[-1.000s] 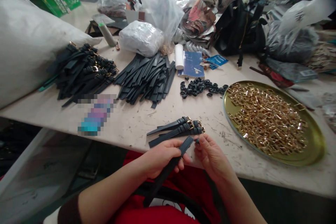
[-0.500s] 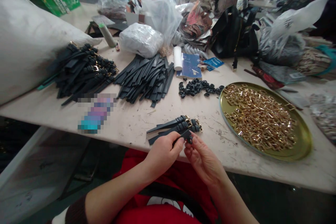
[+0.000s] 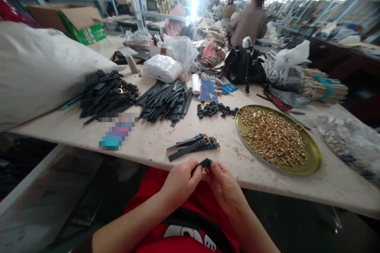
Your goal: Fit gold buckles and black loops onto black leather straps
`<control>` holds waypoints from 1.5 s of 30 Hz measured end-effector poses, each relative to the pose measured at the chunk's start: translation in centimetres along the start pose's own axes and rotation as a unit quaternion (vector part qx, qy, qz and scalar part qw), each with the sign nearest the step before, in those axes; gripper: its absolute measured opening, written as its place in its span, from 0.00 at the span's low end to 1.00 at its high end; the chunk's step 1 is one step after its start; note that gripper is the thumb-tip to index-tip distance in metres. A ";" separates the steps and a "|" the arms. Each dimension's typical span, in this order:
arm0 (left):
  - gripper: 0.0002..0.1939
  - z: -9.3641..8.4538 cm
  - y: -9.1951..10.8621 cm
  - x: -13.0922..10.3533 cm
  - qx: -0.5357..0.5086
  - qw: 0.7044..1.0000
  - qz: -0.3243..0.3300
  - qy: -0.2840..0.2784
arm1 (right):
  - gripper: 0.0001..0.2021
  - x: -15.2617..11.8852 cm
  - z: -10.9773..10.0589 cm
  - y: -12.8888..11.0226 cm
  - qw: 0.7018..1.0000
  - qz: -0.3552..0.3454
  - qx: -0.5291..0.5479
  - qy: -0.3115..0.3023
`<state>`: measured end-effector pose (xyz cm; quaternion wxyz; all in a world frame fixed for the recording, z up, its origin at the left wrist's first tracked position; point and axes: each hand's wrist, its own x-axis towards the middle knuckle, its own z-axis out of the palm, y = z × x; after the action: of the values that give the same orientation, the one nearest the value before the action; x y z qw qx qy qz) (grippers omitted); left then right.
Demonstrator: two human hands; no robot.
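One black strap is held between two bare hands, above the red clothing at the near edge of the table. Left hand: fingers curled closed around the strap, thumb uppermost, a short length projecting toward the right. Right hand: thumb and fingertips pinched together at the projecting end; whether a small loop also sits between them cannot be told.

Just beyond the hands, a small group of buckled straps lies on the table, gold buckle ends to the right. Right of these, a round gold-coloured tray bears a heap of gold buckles. A cluster of small black loops lies near the tray's far left rim. Left of the loops: a fanned pile of plain black strips; farther left, a larger heap of black straps with gold buckles, beside a bulky white sack. A pixelated patch covers an object in front of that heap.

Behind the loops: a white roll beside a blue booklet, then a black bag. In the background, a person in a brownish top.
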<state>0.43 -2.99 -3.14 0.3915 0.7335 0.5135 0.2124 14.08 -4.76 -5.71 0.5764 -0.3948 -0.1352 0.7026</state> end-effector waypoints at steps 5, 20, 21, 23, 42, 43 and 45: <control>0.13 -0.6 0.5 -0.4 0.034 0.998 0.027 -0.051 | 0.11 -1.3 -0.3 0.2 0.991 -0.056 -0.124 0.017; 0.22 -2.7 -0.8 2.6 -0.121 0.990 -0.007 -0.067 | 0.18 3.7 -0.4 -2.6 0.949 -0.066 -0.297 -0.081; 0.20 -2.9 -1.0 3.3 -0.130 0.989 -0.021 -0.063 | 0.20 5.1 -0.7 -3.9 0.933 -0.095 -0.337 -0.079; 0.17 -3.2 -1.5 5.0 -0.163 0.983 -0.064 -0.060 | 0.20 8.7 -1.8 -7.4 0.878 -0.186 -0.440 -0.022; 0.16 -2.1 -4.2 9.6 -0.338 0.912 -0.202 -0.112 | 0.09 19.1 -11.1 -22.4 0.476 -0.224 -0.826 0.203; 0.16 -2.0 -3.9 9.5 -0.333 0.915 -0.200 -0.111 | 0.08 18.8 -11.1 -21.9 0.466 -0.205 -0.840 0.189; 0.15 -2.1 -3.3 9.3 -0.317 0.920 -0.197 -0.117 | 0.07 18.5 -10.9 -20.6 0.446 -0.174 -0.861 0.172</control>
<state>0.59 6.83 -5.32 0.6950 0.4745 0.5036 0.1952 35.85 15.51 -6.90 0.0628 -0.7696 -0.6348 0.0285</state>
